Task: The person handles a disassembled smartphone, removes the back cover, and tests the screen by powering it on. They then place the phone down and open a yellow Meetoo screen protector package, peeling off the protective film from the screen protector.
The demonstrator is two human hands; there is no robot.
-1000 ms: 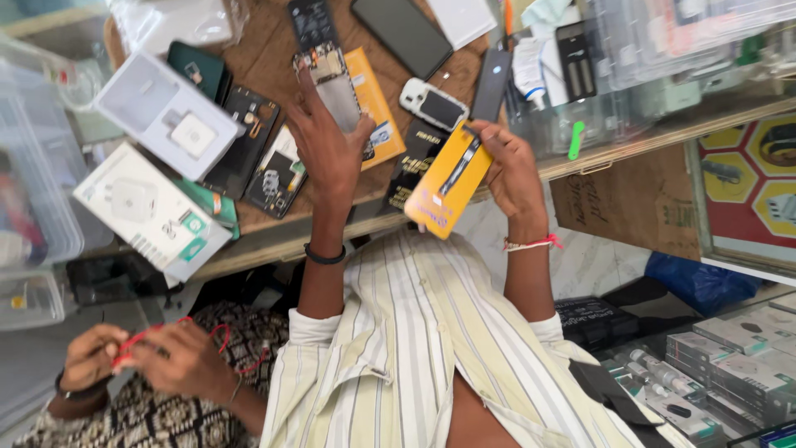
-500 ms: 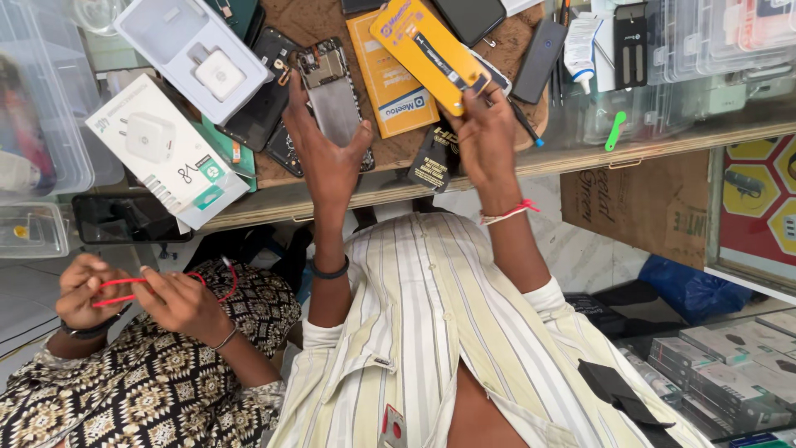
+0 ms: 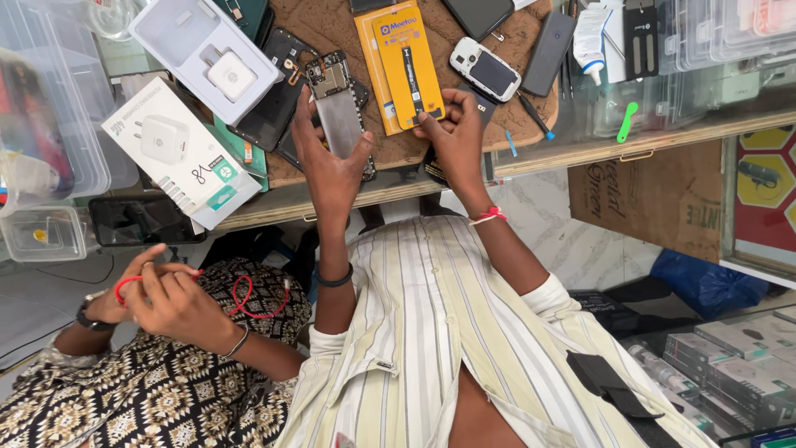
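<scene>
On the round brown mat at the workbench: both my hands are raised over it, each with something in it.
Left hand [image 3: 332, 162]: fingers and thumb wrapped around the opened phone [image 3: 338, 112], gripping it by its lower half; I wear a dark band on that wrist.
Opened phone: back cover off, grey metal plate and circuit board showing at its far end; held upright above the mat's near edge.
Right hand [image 3: 456, 137]: thumb and fingertips pinching the near edge of the yellow spare-part card [image 3: 410, 66]; a red thread sits on that wrist.
Yellow spare-part card: lies flat, long side running away from me, a narrow dark part in its middle, resting on a second orange packet [image 3: 373, 62] that shows at its left side.
Round brown mat [image 3: 340, 25]: just right of the card lie a small white phone [image 3: 485, 70] and a dark grey phone [image 3: 549, 40].
Left of my left hand: a black phone frame [image 3: 274, 99], an open white tray with a charger plug [image 3: 207, 54], and nearer, a white charger box [image 3: 178, 158].
Near left: another person in a patterned shirt, both hands [image 3: 162, 294] holding a red cable [image 3: 249, 299].
Right on the bench: a white tube [image 3: 590, 33] and clear plastic boxes [image 3: 730, 37].
</scene>
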